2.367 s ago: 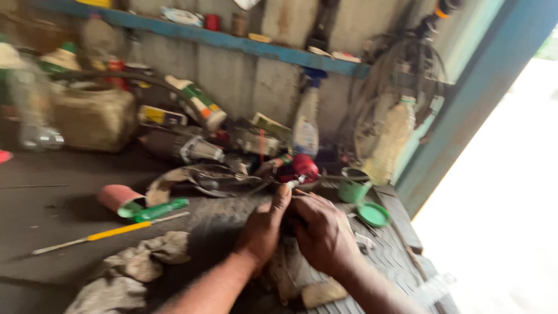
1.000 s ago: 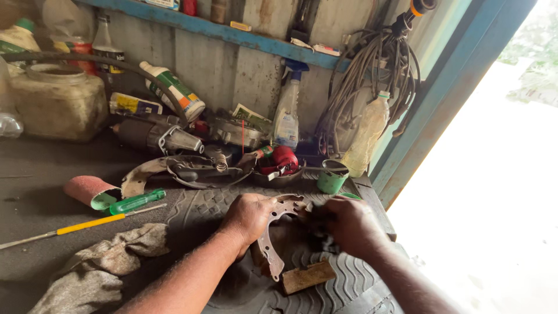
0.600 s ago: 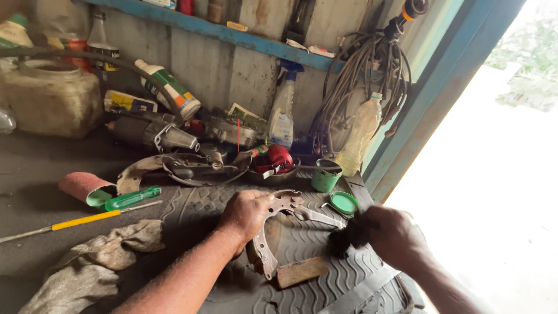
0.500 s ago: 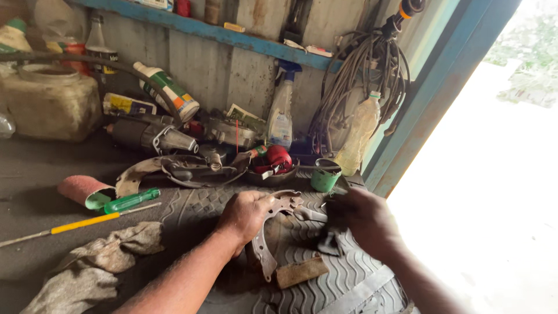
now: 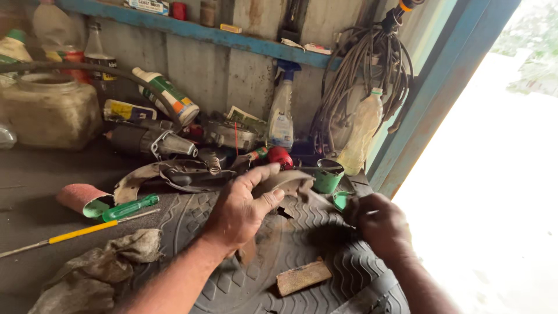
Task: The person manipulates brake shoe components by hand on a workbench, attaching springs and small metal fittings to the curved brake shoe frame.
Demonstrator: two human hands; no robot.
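Rusty curved metal piece [image 5: 289,181] in left hand [image 5: 241,210], seemingly arching rightward.

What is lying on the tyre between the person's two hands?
Head view: tyre tread between left hand and right hand, with a wooden block just below the gap.

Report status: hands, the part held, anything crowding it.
Left hand grips curved metal part over tyre. Right hand closed at tyre's edge, contents hidden. Wood block, green cup close.

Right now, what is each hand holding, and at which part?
The left hand grips a curved, rusty brown metal piece at its upper arc, above the black tyre. The right hand is closed, but what it holds cannot be told.
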